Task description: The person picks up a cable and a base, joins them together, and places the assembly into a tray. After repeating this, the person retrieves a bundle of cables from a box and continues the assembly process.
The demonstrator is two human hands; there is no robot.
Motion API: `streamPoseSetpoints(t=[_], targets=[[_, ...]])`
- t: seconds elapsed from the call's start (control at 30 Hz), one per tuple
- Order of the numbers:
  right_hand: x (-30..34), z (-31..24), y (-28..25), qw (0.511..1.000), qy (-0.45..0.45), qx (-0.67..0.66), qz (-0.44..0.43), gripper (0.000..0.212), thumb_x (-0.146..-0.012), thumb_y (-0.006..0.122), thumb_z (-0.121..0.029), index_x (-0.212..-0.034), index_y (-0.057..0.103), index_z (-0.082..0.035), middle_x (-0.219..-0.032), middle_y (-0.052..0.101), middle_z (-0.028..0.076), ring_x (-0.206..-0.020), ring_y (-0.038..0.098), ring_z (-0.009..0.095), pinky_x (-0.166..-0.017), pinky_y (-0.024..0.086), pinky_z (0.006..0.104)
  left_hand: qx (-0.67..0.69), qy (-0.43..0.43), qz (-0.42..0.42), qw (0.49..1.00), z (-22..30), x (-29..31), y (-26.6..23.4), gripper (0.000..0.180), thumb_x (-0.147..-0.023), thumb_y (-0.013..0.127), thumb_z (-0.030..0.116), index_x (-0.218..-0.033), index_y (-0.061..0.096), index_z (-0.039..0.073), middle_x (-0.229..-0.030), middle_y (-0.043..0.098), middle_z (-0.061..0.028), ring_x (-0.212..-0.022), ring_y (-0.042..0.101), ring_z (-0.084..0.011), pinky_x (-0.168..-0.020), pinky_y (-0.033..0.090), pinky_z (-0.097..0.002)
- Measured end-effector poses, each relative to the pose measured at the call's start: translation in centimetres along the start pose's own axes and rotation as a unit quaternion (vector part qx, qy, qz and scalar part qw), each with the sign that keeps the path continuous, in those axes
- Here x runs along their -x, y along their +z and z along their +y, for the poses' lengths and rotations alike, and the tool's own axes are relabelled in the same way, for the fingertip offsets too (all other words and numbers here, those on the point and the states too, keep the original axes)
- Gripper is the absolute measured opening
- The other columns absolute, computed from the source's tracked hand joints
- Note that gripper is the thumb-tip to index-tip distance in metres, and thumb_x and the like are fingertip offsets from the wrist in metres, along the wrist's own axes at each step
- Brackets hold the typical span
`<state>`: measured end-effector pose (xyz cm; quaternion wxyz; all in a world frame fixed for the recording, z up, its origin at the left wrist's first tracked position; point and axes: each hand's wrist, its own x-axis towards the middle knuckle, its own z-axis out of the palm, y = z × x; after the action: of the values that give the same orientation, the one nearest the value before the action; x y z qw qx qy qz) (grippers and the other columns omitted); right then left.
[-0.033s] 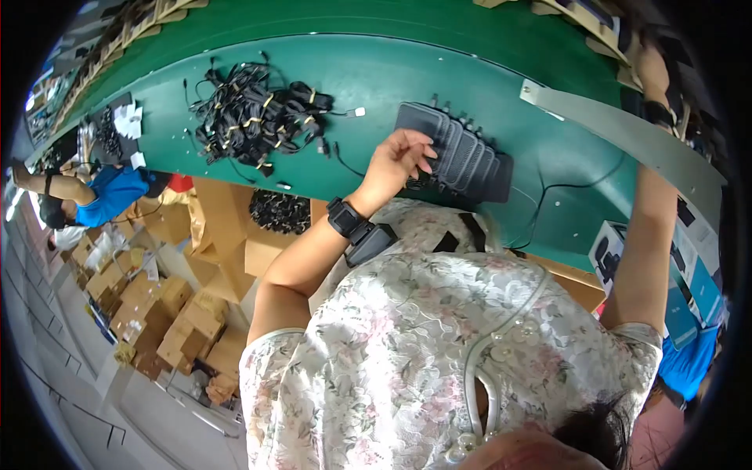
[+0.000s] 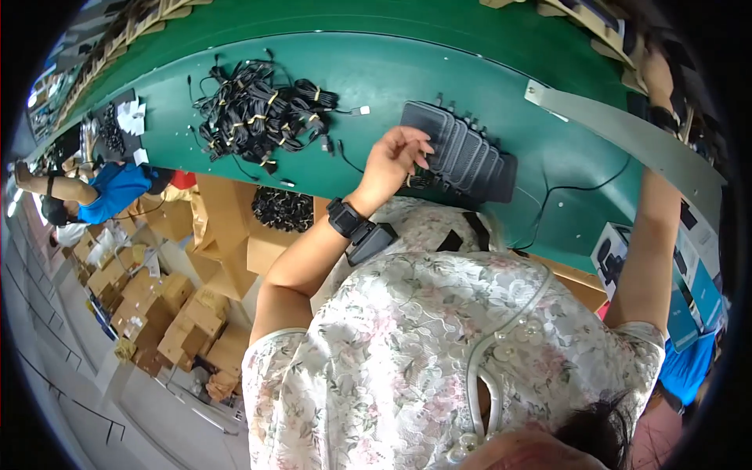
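My left hand (image 2: 394,160) hovers at the near-left edge of a row of overlapping flat black rectangular pieces (image 2: 470,160). Its fingers are loosely curled and apart, and nothing shows in them. Short dark nubs stick out along the edges of these pieces. My right arm stretches far to the upper right, past a curved grey metal strip (image 2: 627,135). My right hand (image 2: 658,74) is by the tan trays (image 2: 603,37) at the far edge; its fingers are hidden. To the left lies a heap of black cables (image 2: 262,113) bundled with pale ties.
A loose black cable (image 2: 576,186) runs across the green table (image 2: 376,70) on the right. Printed boxes (image 2: 612,254) stand under my right arm. Cardboard boxes (image 2: 188,321) fill the floor at left, one holding black parts (image 2: 282,210). A person in blue (image 2: 117,192) is at far left.
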<state>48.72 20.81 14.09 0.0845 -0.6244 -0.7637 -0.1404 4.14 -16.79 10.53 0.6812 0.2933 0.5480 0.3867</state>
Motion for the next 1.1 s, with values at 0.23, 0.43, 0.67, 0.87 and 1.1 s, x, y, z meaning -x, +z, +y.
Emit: streamPoseSetpoints(t=[0.23,0.43,0.67,0.87,1.1], targets=[[0.7,6.5,3.0,0.999,0.025,0.024,-0.009,0.034,-0.084,0.047,-0.029,-0.109,0.054,-0.007,-0.099,0.056,0.025,-0.091,0.054,0.039,-0.078,0.044,0.0423,-0.429,0.327,0.232,0.809,1.8,-2.9,-6.8,0.022,-0.074,0.047,-0.007,-0.090,0.056,0.004,-0.088,0.057,-0.0127,-0.081,0.055,-0.0311,-0.073,0.045,-0.0367],[11.3,-2.8,-0.4,0.919,0.050,-0.296,0.257,0.024,-0.082,0.053,-0.012,-0.103,0.054,-0.001,-0.095,0.059,0.018,-0.086,0.057,0.028,-0.077,0.045,0.0338,-0.689,0.357,0.201,0.598,2.4,-7.2,-13.8,0.019,-0.077,0.051,0.003,-0.095,0.057,0.008,-0.092,0.056,-0.0085,-0.094,0.053,-0.0257,-0.077,0.046,-0.0367],[25.6,-18.8,-2.5,0.934,0.098,-0.342,0.034,0.009,-0.079,0.050,0.003,-0.082,0.054,-0.004,-0.083,0.053,0.009,-0.085,0.053,0.021,-0.077,0.043,0.0307,-0.832,0.068,0.079,0.545,2.3,-10.9,-15.9,0.029,-0.075,0.058,0.012,-0.103,0.055,0.009,-0.109,0.049,-0.0105,-0.103,0.048,-0.0247,-0.079,0.047,-0.0415],[24.6,-29.9,-4.1,0.919,-0.214,-0.321,-0.086,0.023,-0.073,0.060,-0.007,-0.097,0.057,-0.008,-0.099,0.053,0.010,-0.094,0.050,0.029,-0.078,0.040,0.0350,-0.763,0.217,0.110,0.599,3.0,-9.4,-14.6,0.022,-0.078,0.054,0.013,-0.097,0.050,0.004,-0.101,0.053,-0.0154,-0.095,0.052,-0.0278,-0.072,0.046,-0.0400],[22.1,-33.5,-1.6,0.951,-0.180,-0.187,-0.171,0.045,-0.068,0.069,-0.023,-0.106,0.053,-0.008,-0.108,0.049,0.011,-0.102,0.046,0.026,-0.082,0.038,0.0369,-0.335,0.290,0.230,0.866,-0.5,-6.5,-6.4,0.025,-0.080,0.058,0.011,-0.088,0.038,-0.001,-0.071,0.054,-0.0158,-0.055,0.056,-0.0302,-0.049,0.045,-0.0353]])
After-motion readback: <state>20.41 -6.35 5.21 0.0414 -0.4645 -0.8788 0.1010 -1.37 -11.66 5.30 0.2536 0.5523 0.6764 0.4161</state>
